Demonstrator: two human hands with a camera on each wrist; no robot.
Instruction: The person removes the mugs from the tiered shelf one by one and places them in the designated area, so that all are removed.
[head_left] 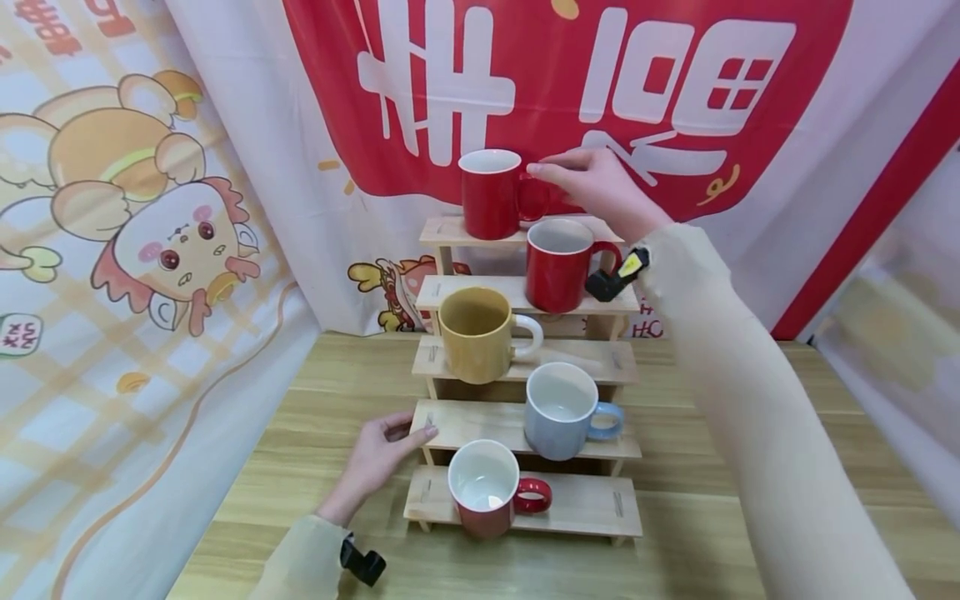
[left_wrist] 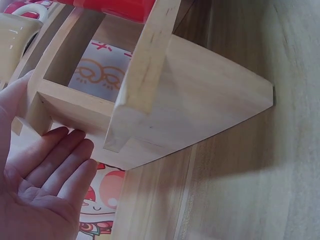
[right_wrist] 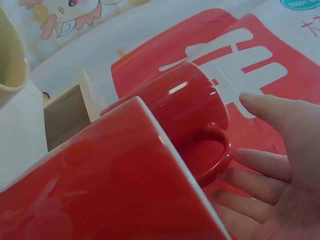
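On the top step of a wooden stepped rack [head_left: 457, 413] stands a red mug [head_left: 487, 196]. My right hand [head_left: 600, 183] is beside its handle, thumb and fingers spread apart; the right wrist view shows the fingertips [right_wrist: 242, 156] right by the handle [right_wrist: 227, 150]. One step lower is a second red mug [head_left: 557, 267], large in front in that view. My left hand [head_left: 378, 454] holds the left end of the second-lowest step, thumb on top and fingers [left_wrist: 70, 165] underneath. Lower steps carry a yellow mug [head_left: 476, 337], a light blue mug [head_left: 558, 412] and a red mug with white inside [head_left: 483, 492].
The rack stands on a wood-grain table [head_left: 300, 417]. Close behind it hangs a cloth with a red printed panel [head_left: 555, 83]. A white cloth with cartoon prints [head_left: 142, 192] covers the left side. Black wrist cameras sit on both sleeves.
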